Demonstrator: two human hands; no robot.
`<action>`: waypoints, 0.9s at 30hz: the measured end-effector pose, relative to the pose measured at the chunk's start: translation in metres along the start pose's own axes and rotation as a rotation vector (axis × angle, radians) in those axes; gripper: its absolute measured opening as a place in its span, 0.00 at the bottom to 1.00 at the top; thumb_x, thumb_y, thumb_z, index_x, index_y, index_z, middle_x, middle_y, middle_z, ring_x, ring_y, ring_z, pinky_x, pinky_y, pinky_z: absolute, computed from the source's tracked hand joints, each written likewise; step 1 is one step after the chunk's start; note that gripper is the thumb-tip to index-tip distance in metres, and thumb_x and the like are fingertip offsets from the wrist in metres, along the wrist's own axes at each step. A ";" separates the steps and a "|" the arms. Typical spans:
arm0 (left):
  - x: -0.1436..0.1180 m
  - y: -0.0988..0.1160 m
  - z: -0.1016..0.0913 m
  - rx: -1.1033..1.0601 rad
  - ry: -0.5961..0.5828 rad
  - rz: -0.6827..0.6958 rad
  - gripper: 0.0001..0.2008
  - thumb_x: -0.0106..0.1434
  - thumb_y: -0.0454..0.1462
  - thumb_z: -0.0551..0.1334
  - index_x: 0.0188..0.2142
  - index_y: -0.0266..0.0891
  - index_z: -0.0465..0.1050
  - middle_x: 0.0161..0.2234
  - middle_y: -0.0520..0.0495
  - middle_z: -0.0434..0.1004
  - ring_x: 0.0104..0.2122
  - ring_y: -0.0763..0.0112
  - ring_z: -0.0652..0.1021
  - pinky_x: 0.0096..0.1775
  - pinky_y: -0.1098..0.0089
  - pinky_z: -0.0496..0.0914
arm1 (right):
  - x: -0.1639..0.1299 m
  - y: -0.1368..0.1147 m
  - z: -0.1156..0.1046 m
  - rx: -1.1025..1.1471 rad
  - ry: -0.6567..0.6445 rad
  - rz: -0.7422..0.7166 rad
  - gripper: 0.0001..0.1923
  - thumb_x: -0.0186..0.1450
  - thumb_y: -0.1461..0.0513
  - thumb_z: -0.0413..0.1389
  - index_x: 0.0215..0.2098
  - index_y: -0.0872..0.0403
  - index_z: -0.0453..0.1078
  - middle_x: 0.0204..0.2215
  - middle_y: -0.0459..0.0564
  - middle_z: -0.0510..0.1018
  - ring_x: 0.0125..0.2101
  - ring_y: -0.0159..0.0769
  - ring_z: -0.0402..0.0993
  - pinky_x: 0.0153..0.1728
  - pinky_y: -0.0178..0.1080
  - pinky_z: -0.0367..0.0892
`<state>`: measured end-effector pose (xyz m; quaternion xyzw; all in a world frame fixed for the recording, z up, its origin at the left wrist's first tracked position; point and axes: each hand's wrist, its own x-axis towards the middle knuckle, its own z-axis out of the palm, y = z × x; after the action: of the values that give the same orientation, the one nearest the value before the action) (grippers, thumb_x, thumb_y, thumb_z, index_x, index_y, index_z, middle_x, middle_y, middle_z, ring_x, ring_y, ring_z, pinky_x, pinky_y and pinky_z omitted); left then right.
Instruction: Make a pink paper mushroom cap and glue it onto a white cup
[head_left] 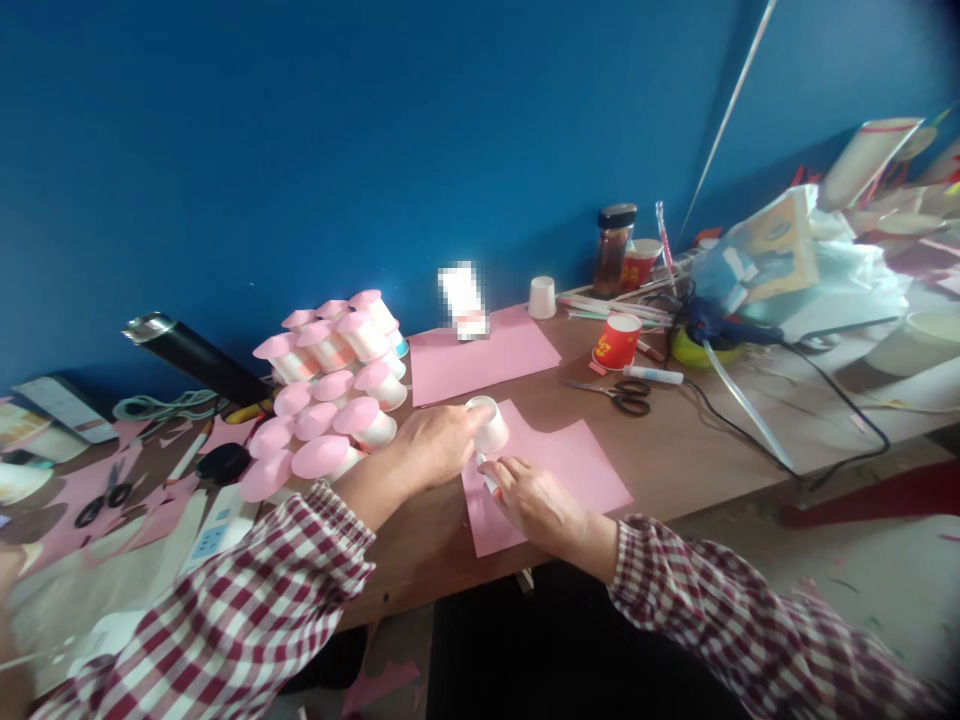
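Observation:
My left hand (pixel 441 442) is closed on a small white paper cup (pixel 491 428), which stands bottom up on a cut sheet of pink paper (pixel 585 462). Close against the cup, my right hand (pixel 536 502) pinches a slim white pen-like thing (pixel 487 474), mostly hidden by the fingers. The pink sheet has a curved notch in its far edge and lies at the table's front edge. To the left of my left hand stand several paper cups topped with pink paper cones (pixel 322 456).
Behind lies a pink paper stack (pixel 480 358). Black scissors (pixel 626 396), a white marker (pixel 652 375) and a red paper cup (pixel 616 342) are to the right, near a blue glue gun (pixel 724 322) with its cable. A black flask (pixel 195 350) leans at left.

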<state>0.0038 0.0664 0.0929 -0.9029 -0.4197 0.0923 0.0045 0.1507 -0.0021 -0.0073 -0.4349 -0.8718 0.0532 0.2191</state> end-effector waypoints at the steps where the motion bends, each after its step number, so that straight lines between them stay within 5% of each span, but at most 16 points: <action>1: 0.000 0.000 0.000 -0.006 0.005 0.004 0.20 0.57 0.28 0.49 0.47 0.47 0.61 0.34 0.50 0.77 0.27 0.64 0.76 0.23 0.70 0.62 | -0.002 0.003 -0.002 0.038 0.003 0.006 0.09 0.67 0.67 0.45 0.45 0.58 0.62 0.36 0.54 0.73 0.37 0.38 0.71 0.35 0.39 0.71; 16: 0.000 0.000 0.000 0.029 0.017 0.006 0.18 0.57 0.28 0.47 0.44 0.46 0.62 0.30 0.50 0.75 0.25 0.64 0.75 0.21 0.70 0.58 | -0.014 0.035 -0.024 0.321 0.090 0.102 0.10 0.67 0.66 0.46 0.45 0.57 0.65 0.35 0.53 0.75 0.35 0.37 0.73 0.36 0.38 0.68; 27: 0.002 -0.002 0.002 0.019 0.002 -0.005 0.19 0.58 0.29 0.47 0.47 0.47 0.61 0.34 0.49 0.77 0.27 0.63 0.77 0.22 0.70 0.60 | -0.017 0.056 -0.019 0.557 0.303 0.277 0.09 0.66 0.63 0.48 0.42 0.56 0.67 0.30 0.50 0.76 0.29 0.34 0.74 0.30 0.35 0.69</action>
<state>0.0027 0.0689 0.0907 -0.9019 -0.4209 0.0956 0.0137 0.2090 0.0175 -0.0120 -0.4757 -0.7138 0.2533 0.4472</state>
